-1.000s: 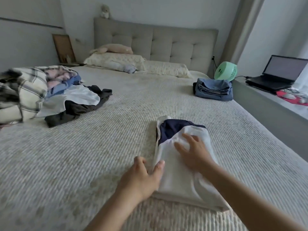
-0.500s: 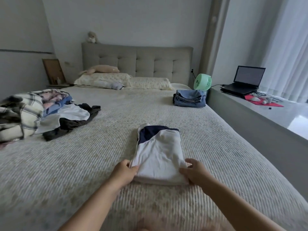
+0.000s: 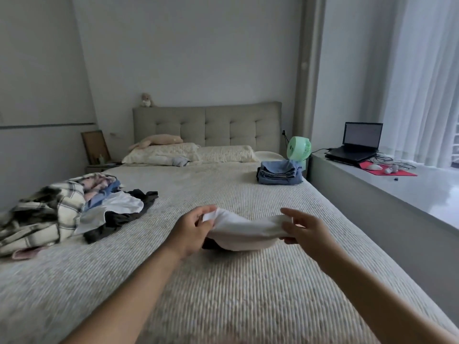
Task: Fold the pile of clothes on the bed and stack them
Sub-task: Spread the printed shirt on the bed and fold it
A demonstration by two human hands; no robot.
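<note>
A folded white garment [image 3: 244,232] with a dark navy part underneath hangs just above the middle of the bed [image 3: 223,294]. My left hand [image 3: 191,230] grips its left end and my right hand [image 3: 304,229] grips its right end, so it sags between them. A loose pile of unfolded clothes [image 3: 64,212] lies at the bed's left side: a plaid shirt, blue, white and dark pieces. A stack of folded blue clothes [image 3: 280,172] sits at the far right of the bed.
Pillows [image 3: 188,155] and a padded headboard [image 3: 206,125] close the far end. A green fan [image 3: 298,148] stands beside the folded stack. On the ledge to the right are a laptop [image 3: 357,142], cables and a red mat [image 3: 387,168]. Curtains hang at far right.
Both hands moved from smoothing the folded white garment to its near corners, then took its ends and lifted it off the bed. The camera has tilted up.
</note>
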